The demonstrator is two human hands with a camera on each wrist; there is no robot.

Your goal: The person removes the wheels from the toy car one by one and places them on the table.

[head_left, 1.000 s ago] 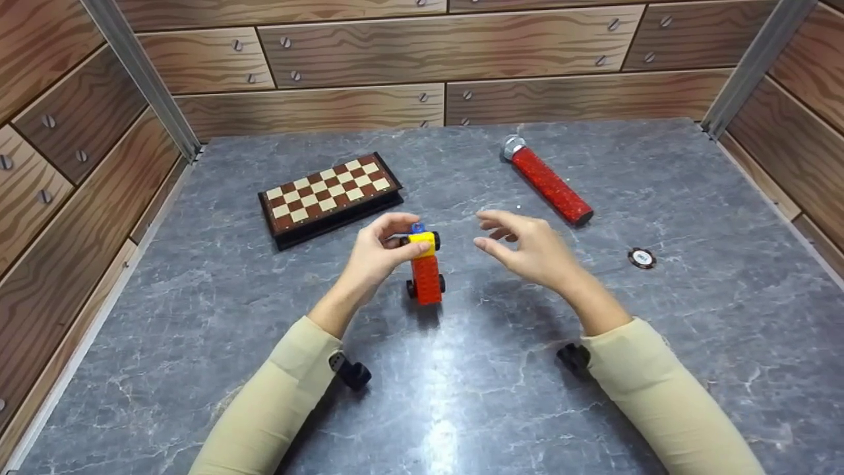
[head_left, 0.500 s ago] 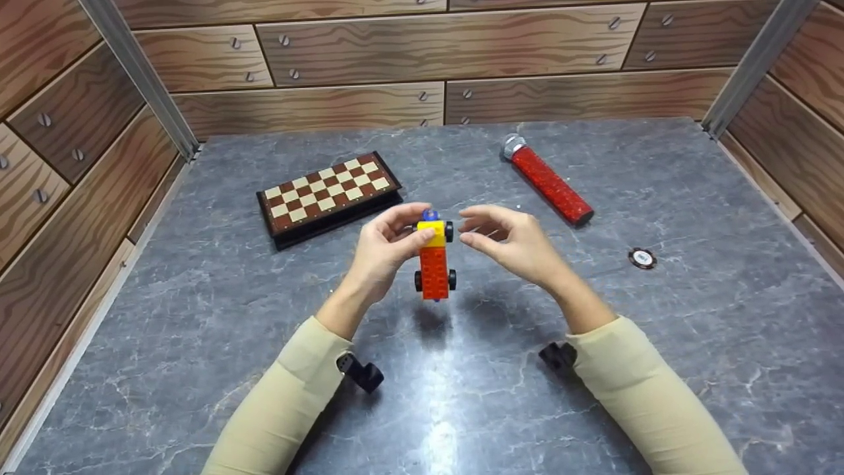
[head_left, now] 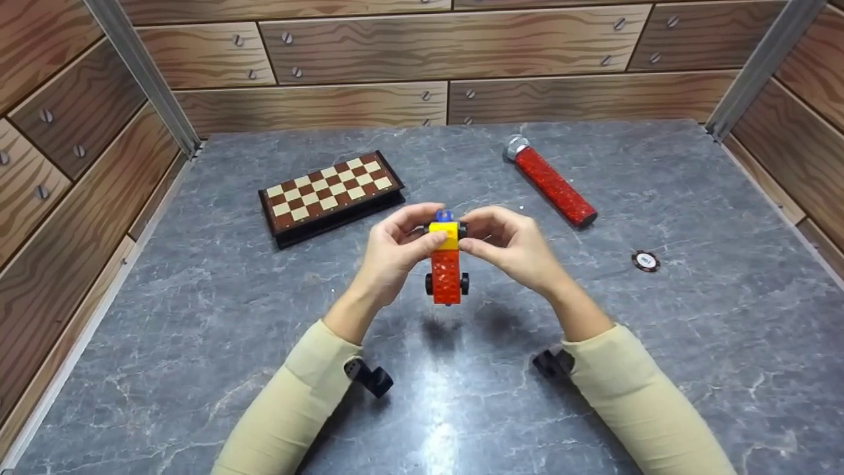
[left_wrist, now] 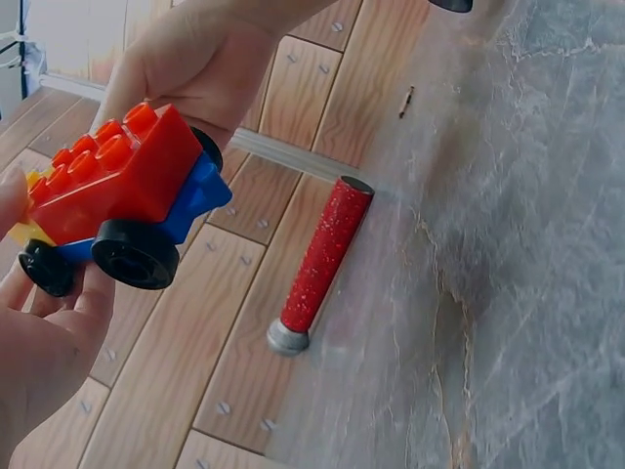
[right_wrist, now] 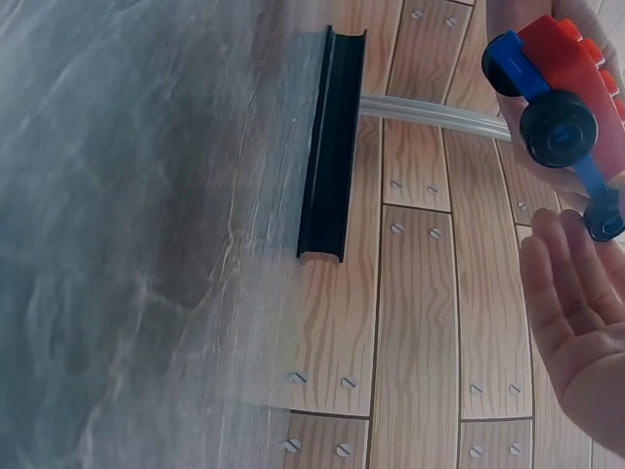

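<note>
"So, what does the head view show?"

"A toy car (head_left: 446,278), held above the table (head_left: 165,330). The left hand (head_left: 397,247) pinches its yellow block (head_left: 451,231); the right hand (head_left: 517,247) is at the black wheel (head_left: 462,229) beside it."

"Gripping?"

"I can't tell whether it pinches or merely touches. Farther back lie a checkered board (head_left: 330,188) and a red microphone (head_left: 556,186), with a poker chip (head_left: 645,260) to the right."

"And from the left wrist?"

"A red studded body (left_wrist: 122,186) over a blue base (left_wrist: 193,203)."

"Right wrist?"

"Nearly straight fingers (right_wrist: 576,283) by a wheel, the board well apart."
</note>
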